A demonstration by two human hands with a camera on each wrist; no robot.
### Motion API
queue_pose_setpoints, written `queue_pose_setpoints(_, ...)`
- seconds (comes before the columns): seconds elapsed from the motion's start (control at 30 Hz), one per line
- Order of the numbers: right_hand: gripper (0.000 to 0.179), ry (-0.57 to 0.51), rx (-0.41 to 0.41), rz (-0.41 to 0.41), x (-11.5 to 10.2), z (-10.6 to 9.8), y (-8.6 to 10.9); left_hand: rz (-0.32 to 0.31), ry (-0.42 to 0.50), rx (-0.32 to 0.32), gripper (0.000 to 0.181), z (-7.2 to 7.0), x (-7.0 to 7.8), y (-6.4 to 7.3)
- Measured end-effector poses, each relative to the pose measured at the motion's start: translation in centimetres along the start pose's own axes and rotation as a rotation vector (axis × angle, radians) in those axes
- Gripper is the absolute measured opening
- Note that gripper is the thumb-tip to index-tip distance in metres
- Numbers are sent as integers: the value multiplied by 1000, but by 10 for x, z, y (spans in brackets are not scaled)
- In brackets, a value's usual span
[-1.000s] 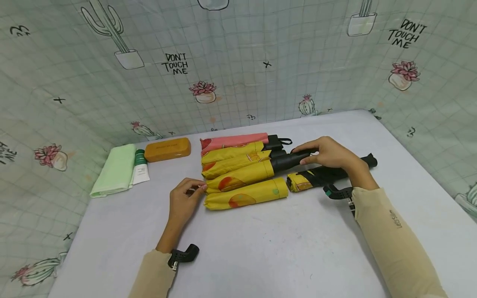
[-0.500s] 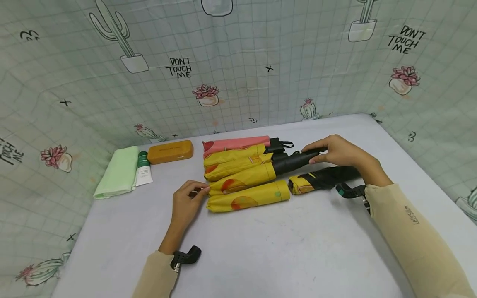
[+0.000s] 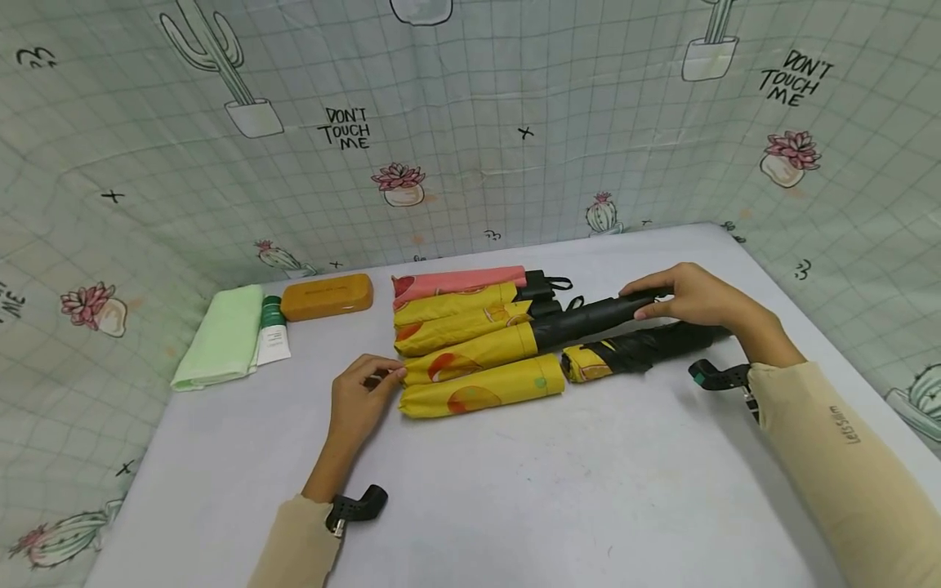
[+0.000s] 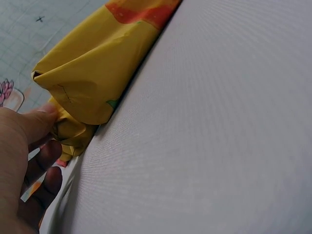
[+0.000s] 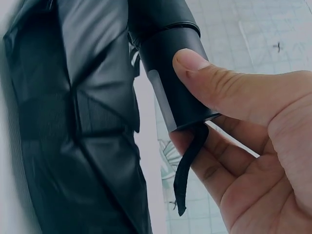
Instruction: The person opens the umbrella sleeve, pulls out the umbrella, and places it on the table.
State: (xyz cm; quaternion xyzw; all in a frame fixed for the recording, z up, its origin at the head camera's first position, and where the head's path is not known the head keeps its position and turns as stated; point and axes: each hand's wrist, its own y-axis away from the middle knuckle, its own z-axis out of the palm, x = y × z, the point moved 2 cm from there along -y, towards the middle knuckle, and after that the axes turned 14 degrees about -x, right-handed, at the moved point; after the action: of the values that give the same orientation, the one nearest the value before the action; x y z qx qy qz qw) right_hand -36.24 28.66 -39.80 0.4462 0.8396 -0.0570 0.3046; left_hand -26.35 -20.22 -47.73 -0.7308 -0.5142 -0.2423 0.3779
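Observation:
In the head view, my right hand [image 3: 698,298] grips the handle end of a black folded umbrella [image 3: 588,321]. The umbrella reaches partway out of a yellow fruit-print sleeve [image 3: 478,353]; its left part is hidden inside. The right wrist view has my thumb on the smooth black handle [image 5: 183,83], fingers behind it and a strap hanging from its end. My left hand [image 3: 359,396] pinches the sleeve's left end, with the gathered cloth [image 4: 73,129] by the thumb in the left wrist view. In front lies another yellow sleeve [image 3: 481,390], flatter, with no handle showing.
Behind are two yellow-covered umbrellas [image 3: 456,304] and a pink-covered one [image 3: 463,281]. A loose black-and-yellow folded umbrella [image 3: 650,347] lies under my right forearm. At the back left are a brown case [image 3: 327,296], a green-capped tube [image 3: 274,331] and a green cloth [image 3: 219,339].
My right hand has moved rightward, drawing the black umbrella farther out of its yellow sleeve. My left hand stays pinching the sleeve's left end.

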Motion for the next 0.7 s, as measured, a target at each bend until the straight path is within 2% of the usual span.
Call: queue_pose_setpoints(0.7, 40, 19, 19, 36, 16, -11, 14, -1, 5, -1, 6, 0, -2, 0)
